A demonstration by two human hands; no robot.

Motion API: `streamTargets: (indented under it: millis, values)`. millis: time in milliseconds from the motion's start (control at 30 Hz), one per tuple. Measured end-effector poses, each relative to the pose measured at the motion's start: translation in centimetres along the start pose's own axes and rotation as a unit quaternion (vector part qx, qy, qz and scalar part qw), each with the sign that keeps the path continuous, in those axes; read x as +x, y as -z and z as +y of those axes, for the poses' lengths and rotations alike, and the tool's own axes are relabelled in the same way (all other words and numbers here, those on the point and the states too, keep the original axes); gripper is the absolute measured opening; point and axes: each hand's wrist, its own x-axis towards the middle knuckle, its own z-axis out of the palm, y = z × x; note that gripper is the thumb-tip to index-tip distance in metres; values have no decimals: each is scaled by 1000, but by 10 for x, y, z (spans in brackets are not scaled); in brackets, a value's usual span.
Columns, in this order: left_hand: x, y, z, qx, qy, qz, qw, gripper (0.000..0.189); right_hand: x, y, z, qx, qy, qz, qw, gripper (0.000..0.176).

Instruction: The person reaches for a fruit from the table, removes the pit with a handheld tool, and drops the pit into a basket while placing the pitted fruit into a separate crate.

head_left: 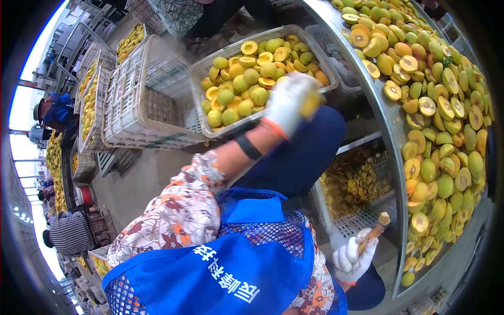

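My left hand, in a white glove with an orange cuff, is over the edge of a white plastic tub. It is smeared by motion, with a yellow peach half at its fingers. Halved yellow-green peaches fill the tub, several with hollow centres. Low at the right, my right hand, also gloved in white, is closed round a wooden-handled tool. Its pale, blunt end points up toward the metal table; its working end cannot be made out.
A metal-edged table on the right carries a heap of halved peaches, many with stones. Below it, a crate holds brownish scraps. Stacked white crates stand left of the tub. Other people sit further left; another is beyond the tub.
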Motion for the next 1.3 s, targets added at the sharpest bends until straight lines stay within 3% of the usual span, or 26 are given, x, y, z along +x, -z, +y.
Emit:
streamTargets:
  millis: [33,67,100,133,200,233,267,300,333,367,400,433,500,600,733,767,833,967,1167,1233,1300]
  values:
    - [-8,0,-48,74,8,45,996,22,-3,1,-1,-5,9,27,1000,37]
    - [-12,13,-79,-154,271,38,949,19,-4,2,-1,-4,12,29,1000,37]
    - [-20,31,-109,41,262,19,964,23,-4,1,1,-6,8,58,998,36]
    - [-37,37,-154,184,215,26,959,41,-6,-2,2,-7,10,92,996,34]
    - [-68,65,-194,335,236,-182,894,61,-5,0,6,-29,1,101,994,28]
    - [-84,67,-209,383,259,-340,819,62,-6,7,8,-7,0,104,995,25]
    - [-142,55,-326,299,243,-428,818,58,-5,7,9,-14,4,131,991,22]
    - [-175,36,-428,251,248,-414,839,55,-4,8,10,-16,8,157,987,20]
    - [-126,56,-360,317,252,-431,807,53,-3,1,10,-17,18,175,984,19]
    - [-106,49,-340,353,278,-341,826,53,-2,-4,8,-19,18,192,981,17]
    - [-75,37,-300,281,331,-160,886,50,-4,-3,7,-8,17,189,982,17]
    - [-50,21,-280,218,261,-64,938,49,-3,-1,7,3,15,180,984,16]
    - [14,-7,-147,70,99,17,992,39,-2,-4,7,-38,31,215,975,18]
    - [64,-47,44,-184,-31,-44,981,35,-3,4,8,-92,23,233,968,21]
    - [56,-94,210,-274,-100,-286,913,40,-8,2,12,-158,32,293,942,22]
    - [52,-113,234,-250,-169,-300,905,42,-11,2,12,-157,39,295,942,22]
    - [37,-152,261,-175,-234,-298,909,51,-18,2,12,-169,33,316,933,23]
    - [65,-157,270,-168,-166,-457,857,56,-28,9,14,-183,44,313,931,24]
    - [59,-168,252,-251,-150,-437,851,51,-26,8,14,-210,75,286,932,27]
    - [53,-172,248,-326,-148,-356,863,45,-26,9,12,-205,86,277,935,27]
    - [49,-172,246,-305,-176,-330,876,43,-27,7,10,-200,95,269,938,28]
